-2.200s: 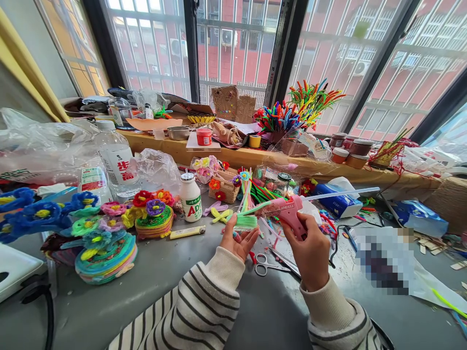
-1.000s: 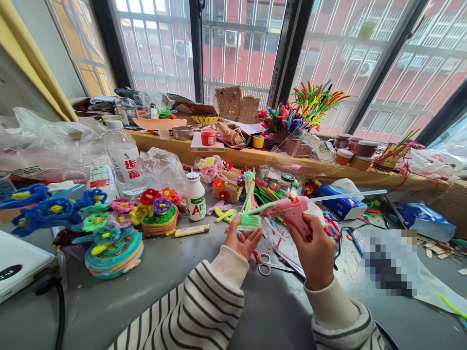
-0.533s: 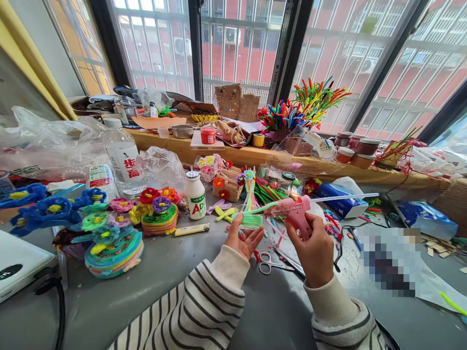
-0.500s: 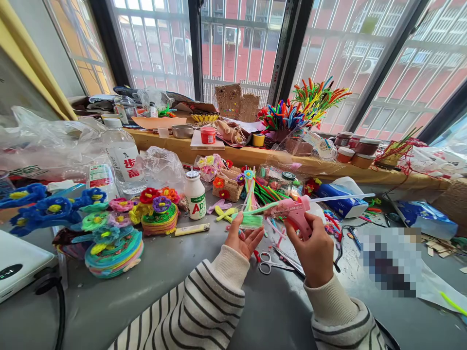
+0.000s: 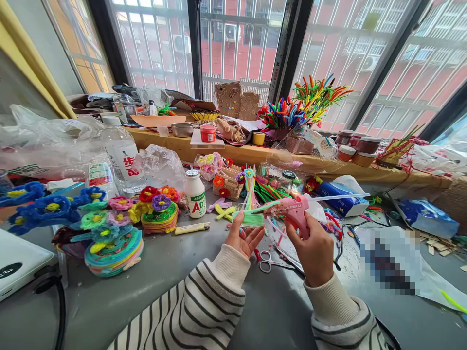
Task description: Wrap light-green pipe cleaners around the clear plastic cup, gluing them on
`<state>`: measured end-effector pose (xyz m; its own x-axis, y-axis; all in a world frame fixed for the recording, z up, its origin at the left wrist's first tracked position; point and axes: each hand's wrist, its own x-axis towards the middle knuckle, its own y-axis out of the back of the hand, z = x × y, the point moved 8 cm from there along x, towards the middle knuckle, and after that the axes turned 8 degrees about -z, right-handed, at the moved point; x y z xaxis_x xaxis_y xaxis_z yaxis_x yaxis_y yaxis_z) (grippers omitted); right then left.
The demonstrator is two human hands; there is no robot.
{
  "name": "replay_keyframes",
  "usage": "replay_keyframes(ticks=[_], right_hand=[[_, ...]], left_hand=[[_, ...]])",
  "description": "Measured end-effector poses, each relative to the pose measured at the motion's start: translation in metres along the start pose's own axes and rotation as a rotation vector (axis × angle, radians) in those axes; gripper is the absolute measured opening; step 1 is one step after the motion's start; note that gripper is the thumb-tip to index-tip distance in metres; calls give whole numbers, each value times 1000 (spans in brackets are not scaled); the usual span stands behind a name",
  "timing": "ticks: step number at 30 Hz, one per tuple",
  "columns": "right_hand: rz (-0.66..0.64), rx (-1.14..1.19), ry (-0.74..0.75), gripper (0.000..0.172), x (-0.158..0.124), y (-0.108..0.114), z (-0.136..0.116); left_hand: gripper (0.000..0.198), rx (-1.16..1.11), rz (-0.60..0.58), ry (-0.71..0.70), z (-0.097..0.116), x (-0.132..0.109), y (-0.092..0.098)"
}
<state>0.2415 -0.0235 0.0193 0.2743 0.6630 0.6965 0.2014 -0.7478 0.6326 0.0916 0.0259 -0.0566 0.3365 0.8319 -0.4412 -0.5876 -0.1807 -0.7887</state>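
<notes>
Pink glue gun crosswise, front end leftward

Open desk between the sleeves, scissors across its far end, lighter near the left hand, black cable looping beside the right hand.

A pink glue gun, marked ANDELI along its side, is resting in the right hand, its grip slanting downward and its nozzle pointing left. A long, whitish, translucent glue stick is jutting from its rear, running nearly level. A mint-green fuzzy piece is lying between the left hand's thumb and fingers, one strip slanting up toward the nozzle, any contact there being unclear.
</notes>
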Motion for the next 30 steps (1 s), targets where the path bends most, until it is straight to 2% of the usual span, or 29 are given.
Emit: replay_keyframes(ticks=[22, 30], right_hand=[[86, 27, 134, 45, 1, 15, -15], [100, 40, 112, 46, 1, 15, -12]], left_hand=[[21, -38, 3, -12, 3, 0, 2], [21, -53, 25, -9, 3, -1, 2]])
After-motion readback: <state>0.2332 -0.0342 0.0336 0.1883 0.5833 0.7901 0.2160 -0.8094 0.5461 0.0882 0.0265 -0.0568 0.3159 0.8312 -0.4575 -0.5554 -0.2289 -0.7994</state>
